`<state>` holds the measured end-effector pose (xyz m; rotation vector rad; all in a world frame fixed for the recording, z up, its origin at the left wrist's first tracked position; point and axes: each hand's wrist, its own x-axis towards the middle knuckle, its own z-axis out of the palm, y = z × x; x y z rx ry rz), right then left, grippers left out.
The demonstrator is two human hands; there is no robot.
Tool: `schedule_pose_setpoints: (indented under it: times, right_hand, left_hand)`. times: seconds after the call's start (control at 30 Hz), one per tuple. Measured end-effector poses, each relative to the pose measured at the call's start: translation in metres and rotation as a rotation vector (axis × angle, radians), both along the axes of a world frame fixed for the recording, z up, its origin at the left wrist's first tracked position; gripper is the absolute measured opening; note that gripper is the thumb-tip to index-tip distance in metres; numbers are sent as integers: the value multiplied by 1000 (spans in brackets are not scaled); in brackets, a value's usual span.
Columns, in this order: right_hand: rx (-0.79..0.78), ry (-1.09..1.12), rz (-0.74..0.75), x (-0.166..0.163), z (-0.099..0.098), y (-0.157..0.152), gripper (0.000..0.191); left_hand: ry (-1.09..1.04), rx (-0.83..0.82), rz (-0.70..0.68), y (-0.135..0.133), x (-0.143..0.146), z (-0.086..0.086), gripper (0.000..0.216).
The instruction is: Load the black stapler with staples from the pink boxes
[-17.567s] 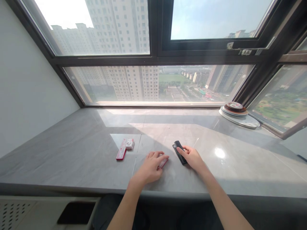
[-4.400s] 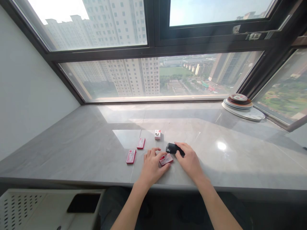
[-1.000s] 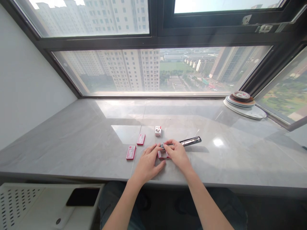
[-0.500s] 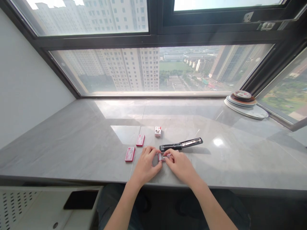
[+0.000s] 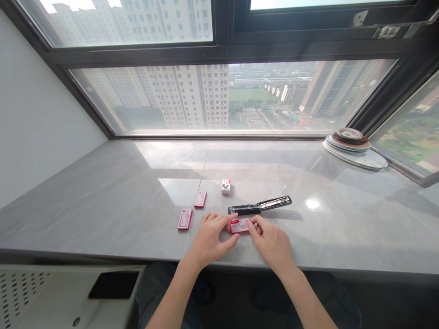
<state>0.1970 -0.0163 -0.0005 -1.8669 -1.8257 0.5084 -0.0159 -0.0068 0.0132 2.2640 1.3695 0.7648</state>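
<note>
A small red-and-white staple box lies near the counter's front edge, between my hands. My left hand curves round its left end, index finger along the far side and thumb along the near side. At the right end, the closed thumb and fingers of my right hand grip the box's edge. Just beyond the box rests a long black stapler, its metal channel exposed. Two more red-and-white boxes lie to the left, a nearer box and a farther box. A small white box stands behind the stapler.
The grey stone counter runs up to a dark-framed window. Stacked plates sit in the far right corner. Below the front edge at left is a white cabinet with a black flat object on it.
The staple box now shows its printed red-and-white face, where its pale end showed before. My right hand has moved right to the box's right end. My left hand stays at the left end.
</note>
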Motion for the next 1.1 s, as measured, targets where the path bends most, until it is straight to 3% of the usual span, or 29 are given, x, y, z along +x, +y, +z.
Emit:
schedule_pose_setpoints:
  times: [0.1,0.2,0.3,0.37,0.43,0.5,0.6,0.73,0.93,1.1]
  right_hand:
    - [-24,147,-1,10,-2,1,33]
    - [-195,414,-84,37,-4,5,43]
    - [-364,646,-219,70,-2,10,65]
    - [-348,757,-249,88,4,16,82]
    - [-286,831,-188,102,12,26,87]
    - [-241,854,-51,109,22,40,76]
    - [-200,810,165,106,35,66,57]
    - [-108,654,323,76,46,93,46]
    - [-14,293,403,22,46,103,34]
    - [54,123,442,12,41,96,22]
  left_hand:
    - [84,25,19,-2,6,1,62]
    - [145,46,46,-1,11,0,71]
    - [163,53,56,1,16,-2,76]
    - [157,54,69,3,18,-3,78]
    - [145,55,83,4,21,-3,77]
    - [135,56,98,6,23,-4,75]
    - [121,61,127,8,26,-5,69]
    - [108,66,151,9,28,-7,64]
    - [127,100,158,10,28,-7,63]
    - [182,161,135,5,28,-6,50]
